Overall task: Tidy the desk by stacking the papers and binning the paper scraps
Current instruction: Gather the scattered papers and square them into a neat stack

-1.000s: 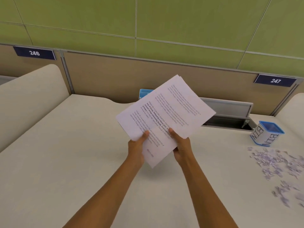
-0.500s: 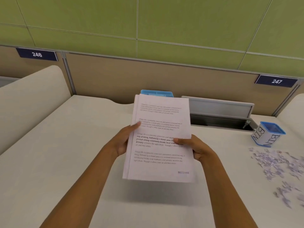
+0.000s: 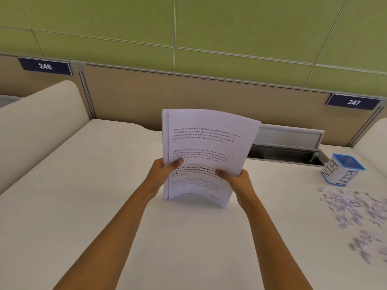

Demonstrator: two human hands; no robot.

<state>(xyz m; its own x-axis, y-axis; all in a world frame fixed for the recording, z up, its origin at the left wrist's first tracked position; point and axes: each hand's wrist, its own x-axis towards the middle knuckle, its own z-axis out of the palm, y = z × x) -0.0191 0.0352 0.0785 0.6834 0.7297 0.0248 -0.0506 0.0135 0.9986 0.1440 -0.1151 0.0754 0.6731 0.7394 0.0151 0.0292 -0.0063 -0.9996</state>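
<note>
Cream desk point(image 3: 83, 195), my left hand point(image 3: 164, 171) and right hand point(image 3: 237, 178) gripping one upright stack of papers point(image 3: 209, 143) at its centre, top sheet reading "Village life", one "BIN" tub point(image 3: 341, 171) far right, scraps point(image 3: 351, 208) beside it, two plates, "246" point(image 3: 45, 66) and "247" point(image 3: 353, 102).

Papers point(image 3: 207, 143): white, black print. Tabletop point(image 3: 83, 206): cream. Bin point(image 3: 343, 170): white, blue rim, black "BIN" lettering. Scraps point(image 3: 354, 208): pale lilac-white. Wall panels point(image 3: 188, 28): olive green. Number plates point(image 3: 45, 66): navy, white digits.
</note>
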